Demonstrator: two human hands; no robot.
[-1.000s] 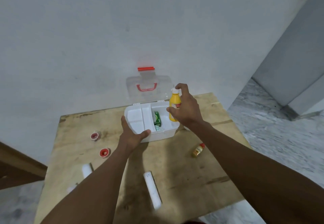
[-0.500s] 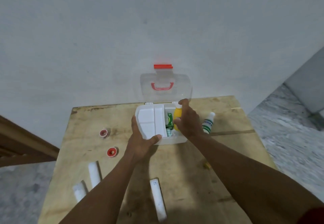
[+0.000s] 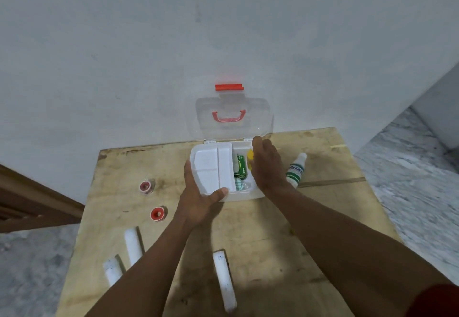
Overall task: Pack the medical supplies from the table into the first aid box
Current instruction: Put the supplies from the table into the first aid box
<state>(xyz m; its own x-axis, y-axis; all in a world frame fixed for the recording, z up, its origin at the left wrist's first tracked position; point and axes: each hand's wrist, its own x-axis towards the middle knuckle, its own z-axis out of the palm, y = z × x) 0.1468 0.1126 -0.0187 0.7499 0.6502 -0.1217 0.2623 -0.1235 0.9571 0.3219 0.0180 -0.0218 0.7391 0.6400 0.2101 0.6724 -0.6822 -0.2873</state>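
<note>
Pale wall (image 3: pixel 149 43) rises behind a worn wooden table (image 3: pixel 248 232), and the first aid box (image 3: pixel 227 193) sits at the table's far edge with its clear lid (image 3: pixel 255 120) standing open against the wall. The left hand (image 3: pixel 198 198) grips the box's near left corner, fingers along the left wall and thumb hooked over the front rim. The right hand (image 3: pixel 267 165) is down over the box's right compartment, its fingers curled round a yellow bottle (image 3: pixel 250 159) that sits inside the box; most of the bottle is hidden under the hand. Just left of the bottle, in the same compartment, lies a green carton (image 3: pixel 241 167), with a striped packet (image 3: pixel 239 184) at the near end. A white tray (image 3: pixel 213 167) fills the box's left part. Right of the box, just beside the right wrist, lies a white and green bottle (image 3: pixel 295 170). Well to the left of the box sit two red tape rolls (image 3: pixel 145 186) (image 3: pixel 157 214). Nearer the person than the box lie three white bandage rolls (image 3: pixel 134 244) (image 3: pixel 113 270) (image 3: pixel 224 279).
</note>
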